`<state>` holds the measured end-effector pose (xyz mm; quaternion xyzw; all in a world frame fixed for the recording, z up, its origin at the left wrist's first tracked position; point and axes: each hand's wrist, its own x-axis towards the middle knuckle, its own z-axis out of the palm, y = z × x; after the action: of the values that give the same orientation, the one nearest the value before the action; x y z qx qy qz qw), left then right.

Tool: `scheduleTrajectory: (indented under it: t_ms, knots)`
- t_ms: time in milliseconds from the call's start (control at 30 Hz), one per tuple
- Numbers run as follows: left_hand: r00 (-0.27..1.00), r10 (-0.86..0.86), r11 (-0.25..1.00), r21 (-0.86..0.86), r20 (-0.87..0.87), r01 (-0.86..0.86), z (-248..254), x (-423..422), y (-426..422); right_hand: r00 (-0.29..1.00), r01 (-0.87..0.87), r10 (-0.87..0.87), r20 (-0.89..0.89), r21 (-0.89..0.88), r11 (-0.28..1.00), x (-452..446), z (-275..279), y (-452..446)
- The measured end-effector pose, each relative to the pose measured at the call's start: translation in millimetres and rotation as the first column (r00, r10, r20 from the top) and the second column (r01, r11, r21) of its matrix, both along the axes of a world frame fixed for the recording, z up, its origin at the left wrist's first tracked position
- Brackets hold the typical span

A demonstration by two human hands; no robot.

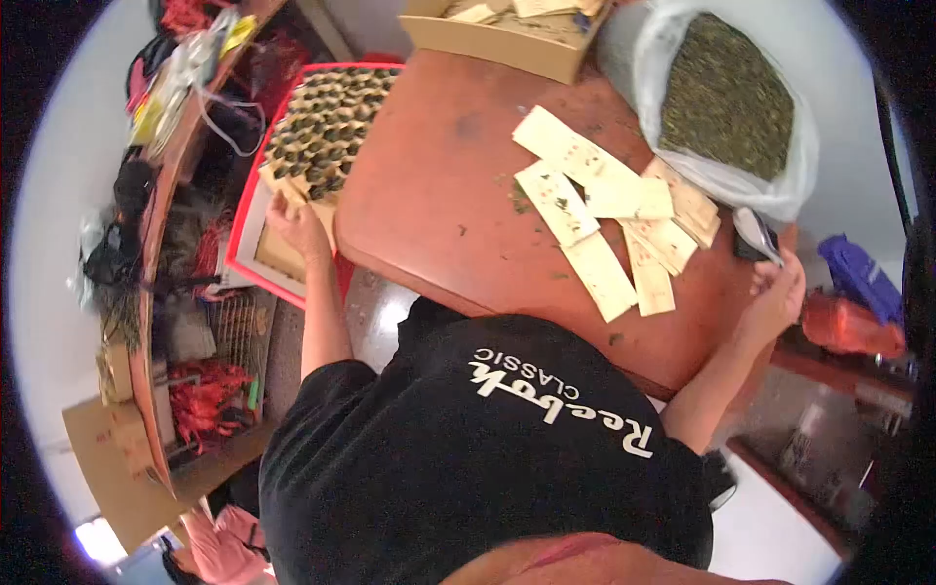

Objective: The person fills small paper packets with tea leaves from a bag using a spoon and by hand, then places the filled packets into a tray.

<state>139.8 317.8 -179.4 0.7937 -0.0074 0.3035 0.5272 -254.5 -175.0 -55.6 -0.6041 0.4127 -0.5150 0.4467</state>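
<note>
On the left, my left hand (pixel 300 226) is closed on the edge of a tan paper bag (pixel 289 189). That bag stands at the near end of rows of open-topped paper bags (pixel 327 122) with dark contents, all set in a red tray (pixel 234 244). At the table's right side my right hand (pixel 780 285) grips a metal scoop (pixel 753 234), its bowl tilted over a small black object (pixel 751 252) I cannot make out. Several flat cream paper bags (pixel 600 278) lie overlapping on the table between my hands, with dark crumbs on them.
The reddish-brown table (pixel 429 175) has rounded corners and scattered crumbs. A clear plastic sack of dried greenish leaves (pixel 726 97) stands at the back right, beside a cardboard box (pixel 487 49). Cluttered shelves (pixel 166 244) line the left; a blue bag (pixel 860 278) is at the right.
</note>
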Motion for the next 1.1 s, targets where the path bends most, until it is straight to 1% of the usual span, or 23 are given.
scheduleTrajectory:
  t_ms: [33,100,133,200,233,267,333,400,433,533,633,733,833,1033,1100]
  knots:
    - [0.996,-0.085,0.996,-0.027,-0.024,0.085,17,-4,-13,1.000,-0.002,0.002,-0.004,-0.005,1.000,1,2,2]
    - [0.957,-0.291,0.948,-0.128,0.023,0.291,48,-11,-48,1.000,-0.016,0.016,-0.008,-0.015,1.000,2,5,3]
    - [0.912,-0.411,0.907,-0.096,0.010,0.410,59,-14,-66,1.000,-0.008,0.008,-0.008,-0.023,1.000,4,6,4]
    - [0.781,-0.624,0.782,-0.035,-0.022,0.623,72,-14,-103,0.999,-0.023,0.024,0.022,-0.029,0.999,3,5,5]
    - [0.699,-0.715,0.694,0.092,-0.029,0.714,81,-18,-124,0.999,-0.032,0.033,0.039,-0.031,0.999,2,4,4]
    - [0.651,-0.757,0.616,0.272,-0.057,0.739,92,-27,-140,0.999,-0.025,0.026,0.030,-0.033,0.999,0,3,3]
    - [0.553,-0.822,0.453,0.431,-0.138,0.780,128,-55,-176,0.999,-0.033,0.034,0.027,-0.037,0.999,-1,4,3]
    - [0.491,-0.864,0.349,0.564,-0.116,0.748,134,-63,-204,0.999,-0.042,0.042,0.022,-0.032,0.999,-2,4,2]
    - [0.458,-0.882,0.298,0.626,-0.108,0.720,135,-64,-216,0.999,-0.048,0.048,0.021,-0.025,0.999,-3,3,1]
    - [0.352,-0.918,0.149,0.663,-0.184,0.734,131,-59,-242,0.996,-0.075,0.076,0.039,-0.028,0.997,-3,1,1]
    - [0.304,-0.938,0.106,0.696,-0.166,0.710,122,-53,-256,0.994,-0.093,0.095,0.044,-0.036,0.995,-1,2,5]
    - [0.319,-0.900,0.051,0.656,-0.296,0.753,122,-50,-257,0.994,-0.101,0.102,0.040,-0.033,0.994,1,4,8]
    - [0.334,-0.881,0.069,0.606,-0.336,0.793,129,-51,-251,0.992,-0.113,0.115,0.042,-0.038,0.993,1,2,7]
    - [0.341,-0.903,0.193,0.461,-0.262,0.866,147,-56,-235,0.991,-0.127,0.129,0.043,-0.042,0.991,0,-1,7]
    - [0.397,-0.872,0.222,0.491,-0.287,0.842,162,-58,-229,0.992,-0.122,0.124,0.034,-0.050,0.991,0,0,8]
